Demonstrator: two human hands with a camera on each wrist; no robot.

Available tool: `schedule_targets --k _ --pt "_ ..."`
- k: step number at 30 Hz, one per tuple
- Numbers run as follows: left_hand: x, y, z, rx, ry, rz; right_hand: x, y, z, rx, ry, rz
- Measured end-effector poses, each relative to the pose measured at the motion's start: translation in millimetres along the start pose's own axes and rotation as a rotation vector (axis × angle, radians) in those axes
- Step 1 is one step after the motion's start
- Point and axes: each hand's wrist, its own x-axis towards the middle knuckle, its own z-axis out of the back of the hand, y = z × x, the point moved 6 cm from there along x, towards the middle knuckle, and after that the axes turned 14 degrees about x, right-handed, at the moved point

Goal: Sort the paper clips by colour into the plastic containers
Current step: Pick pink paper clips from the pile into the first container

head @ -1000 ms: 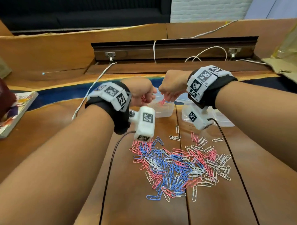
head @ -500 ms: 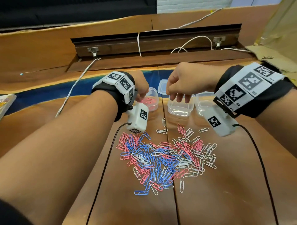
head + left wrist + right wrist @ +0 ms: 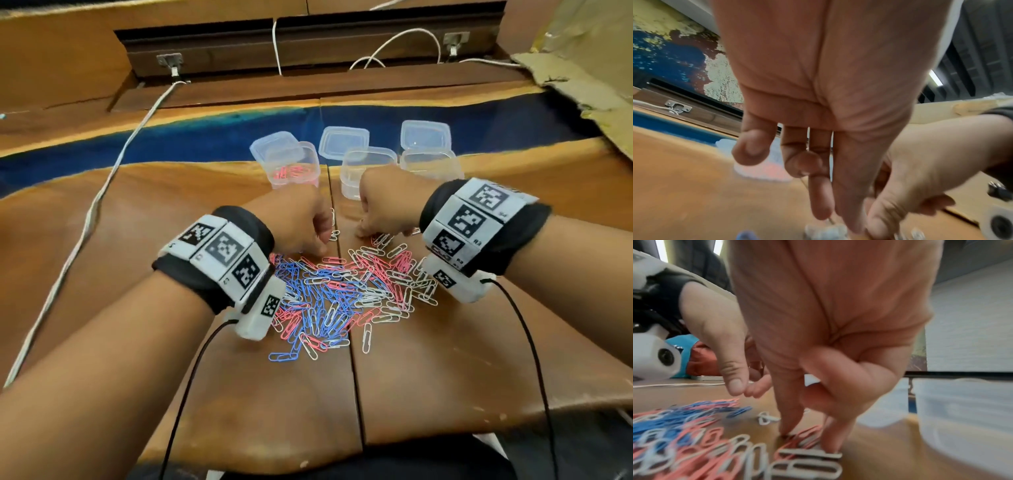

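A mixed pile of pink, blue and white paper clips (image 3: 342, 294) lies on the wooden table. Three clear plastic containers stand behind it: the left one (image 3: 310, 150) holds pink clips, while the middle one (image 3: 368, 161) and right one (image 3: 428, 162) look empty. My left hand (image 3: 320, 240) hovers at the pile's far edge with thumb and fingertips (image 3: 734, 384) close together and nothing between them. My right hand (image 3: 371, 233) reaches down beside it. Two of its fingertips (image 3: 786, 431) press on the table either side of a pink clip (image 3: 807, 433), pinching it.
Three clear lids (image 3: 343, 138) lie behind the containers on the blue strip of the table. A white cable (image 3: 102, 192) runs along the left side. Crumpled brown paper (image 3: 582, 68) sits at the far right. Black wrist-camera leads (image 3: 527, 342) trail toward me.
Both hands came down from the containers to the pile's far edge. The right hand, earlier over the containers, now has its fingertips on the clips.
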Motion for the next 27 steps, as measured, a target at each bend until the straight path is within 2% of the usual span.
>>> schedule_targets --k 8,12,17,19,23,27 --pt "2 -13 -16 0.037 -0.012 -0.045 4 3 -8 0.119 0.037 -0.042" --pt "3 -18 -17 0.079 0.024 -0.079 3 3 -11 0.161 0.05 -0.022" --pt "0 -15 -11 0.066 -0.035 -0.05 2 -3 -11 0.274 0.07 0.02" --pt "-3 -11 -8 -0.008 -0.028 -0.012 1 -12 -9 0.482 0.094 -0.026" --pt "-11 -7 -9 -0.289 0.074 0.011 -9 -27 -10 1.027 0.149 -0.173" --pt "-13 -14 -11 -0.27 0.09 -0.004 -18 -36 -16 1.28 0.281 -0.228"
